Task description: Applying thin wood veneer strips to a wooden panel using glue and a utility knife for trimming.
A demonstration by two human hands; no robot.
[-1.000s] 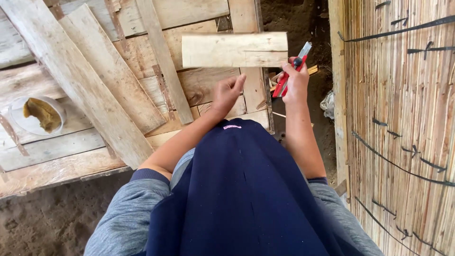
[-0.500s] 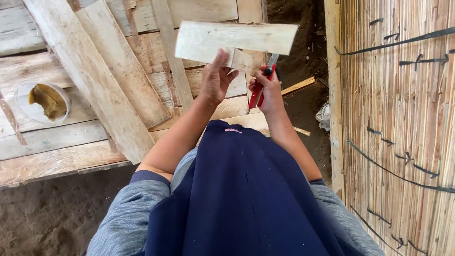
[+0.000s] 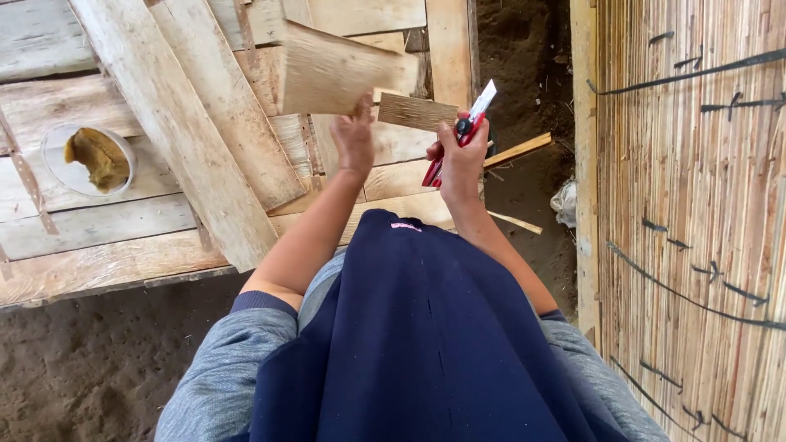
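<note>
1. Closest to me, my dark blue apron (image 3: 426, 344) hangs down over my front, with my grey sleeves (image 3: 221, 385) at either side and sandy ground (image 3: 82, 368) below on the left.
2. My left hand (image 3: 354, 139) reaches forward and up; its fingers are pressed onto the lower edge of a pale wooden board (image 3: 332, 69), pinching it so it stands tilted in the air above the planks.
3. My right hand (image 3: 461, 160) is just beside the left, fingers curled tight around a red utility knife (image 3: 458, 135). Its pale blade end sticks up and away from me, past my knuckles.
4. A smaller, darker piece of wood (image 3: 417, 110) shows between my two hands, right against the big board's lower right corner; I cannot tell which hand carries it, or whether it is part of the same board.
5. Under the hands lies a platform of rough planks (image 3: 147, 237), with two long boards (image 3: 188, 123) laid across it at a slant, running from the top left toward my left elbow.
6. A thin wooden strip (image 3: 517, 151) pokes out to the right just behind my right hand, over dark soil (image 3: 524, 74).
7. Well off to the left, a round white bowl (image 3: 56, 164) sits on the planks, holding a brownish-yellow lump (image 3: 97, 155).
8. Along my right side stands a wall of bamboo slats (image 3: 696, 205), tied with dark wire.
</note>
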